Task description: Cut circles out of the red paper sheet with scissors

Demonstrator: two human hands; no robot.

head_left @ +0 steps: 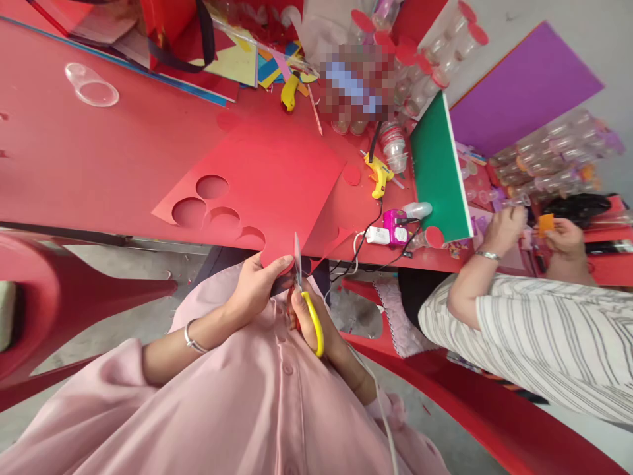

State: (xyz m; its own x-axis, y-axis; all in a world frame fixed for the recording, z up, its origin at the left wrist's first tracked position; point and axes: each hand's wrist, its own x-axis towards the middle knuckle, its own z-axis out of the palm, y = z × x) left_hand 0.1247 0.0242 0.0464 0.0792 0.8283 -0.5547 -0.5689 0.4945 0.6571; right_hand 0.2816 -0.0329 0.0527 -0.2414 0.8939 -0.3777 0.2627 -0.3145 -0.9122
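Observation:
A large sheet of red paper (277, 171) lies partly on the table and hangs over its front edge towards me. Several round holes are cut along its left and near side. My left hand (258, 285) pinches the near edge of the sheet, thumb on top. In my right hand (310, 323) is a pair of scissors (316, 323) with yellow handles. Their blades point up and away from me, right at the paper's edge beside my left thumb. Some fingers of my right hand are hidden behind the handles.
A yellow glue gun (380, 177), a pink power adapter (394, 227) with cords and a stack of clear cups (393, 148) stand right of the sheet. A green board (440, 171) divides the table. Beyond it, a co-worker's hands (566, 241) hold an orange piece.

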